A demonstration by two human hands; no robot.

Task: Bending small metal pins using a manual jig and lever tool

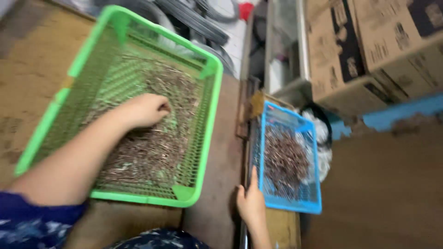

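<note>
Left hand (146,109) seemingly grips twigs (152,138) in green basket (207,120); right hand (250,203) touches blue basket (290,205).

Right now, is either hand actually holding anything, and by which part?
Left hand is closed on thin metal pieces in the green basket; right hand touches the blue basket's near edge.

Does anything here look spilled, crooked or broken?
Nothing looks spilled: the thin metal pieces stay inside the green basket and the blue basket. The blue basket sits partly over the bench edge, steadied by the right hand. The left hand rests in the green one.

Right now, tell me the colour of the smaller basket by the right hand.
Blue mesh plastic basket, seen in the head view.
</note>
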